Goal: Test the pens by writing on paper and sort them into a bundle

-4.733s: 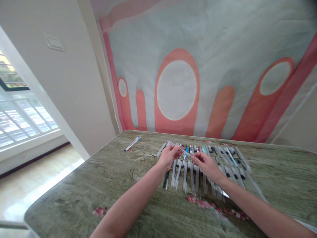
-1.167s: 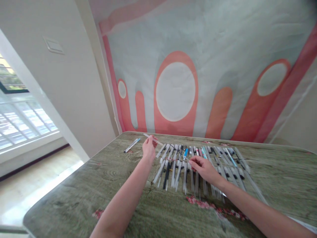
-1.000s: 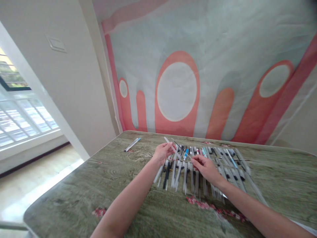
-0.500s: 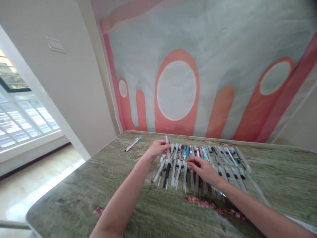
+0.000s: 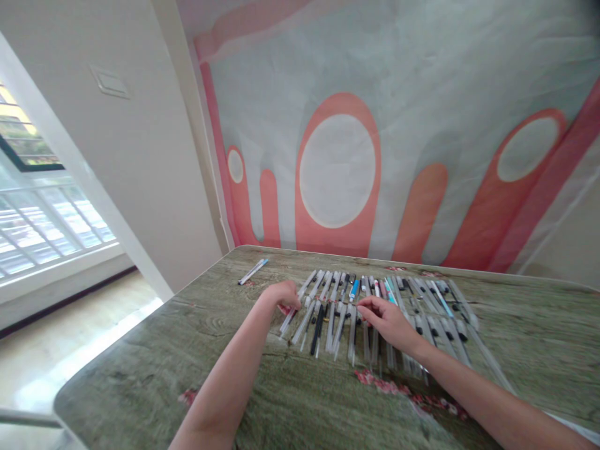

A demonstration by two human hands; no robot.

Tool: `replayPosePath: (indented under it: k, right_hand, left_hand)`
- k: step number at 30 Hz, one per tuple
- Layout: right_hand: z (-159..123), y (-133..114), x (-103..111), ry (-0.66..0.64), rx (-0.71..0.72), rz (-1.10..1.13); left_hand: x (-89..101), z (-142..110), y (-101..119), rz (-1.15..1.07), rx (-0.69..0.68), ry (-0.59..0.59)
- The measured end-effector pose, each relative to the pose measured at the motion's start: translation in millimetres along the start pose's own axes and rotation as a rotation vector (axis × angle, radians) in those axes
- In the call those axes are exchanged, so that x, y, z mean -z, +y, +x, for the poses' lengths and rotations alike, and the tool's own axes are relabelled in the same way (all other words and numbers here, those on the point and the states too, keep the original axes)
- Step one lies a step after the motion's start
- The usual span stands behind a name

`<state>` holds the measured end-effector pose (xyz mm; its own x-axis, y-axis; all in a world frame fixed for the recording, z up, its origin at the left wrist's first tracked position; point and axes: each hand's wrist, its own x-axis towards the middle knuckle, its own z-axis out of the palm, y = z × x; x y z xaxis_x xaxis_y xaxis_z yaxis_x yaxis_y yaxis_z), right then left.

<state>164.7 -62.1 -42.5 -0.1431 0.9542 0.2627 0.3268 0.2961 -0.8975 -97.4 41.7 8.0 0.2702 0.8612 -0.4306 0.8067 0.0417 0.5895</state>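
Bright, even daylight fills the scene. It comes from a window (image 5: 32, 212) at the far left, whose panes are washed out to near white. A pale patch of glare lies on the floor (image 5: 70, 350) below it, and a soft sheen runs along the left edge of the table (image 5: 154, 350). Shadows are faint and soft. The wide lens bends straight lines: the wall corner at left leans strongly, and the wall hanging (image 5: 375, 125) fans outward toward the top. The top right corner darkens. Fine detail is soft throughout. The rows of pens (image 5: 375, 306) on the table blur together, most at their near ends.
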Motion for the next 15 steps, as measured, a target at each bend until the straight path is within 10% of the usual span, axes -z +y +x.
replayPosePath:
  k: [15]
  right_hand:
    - [1.0,-0.1,-1.5,0.012,-0.006,0.071]
  left_hand:
    - [0.8,-1.1,1.5,-0.043,0.028,-0.02]
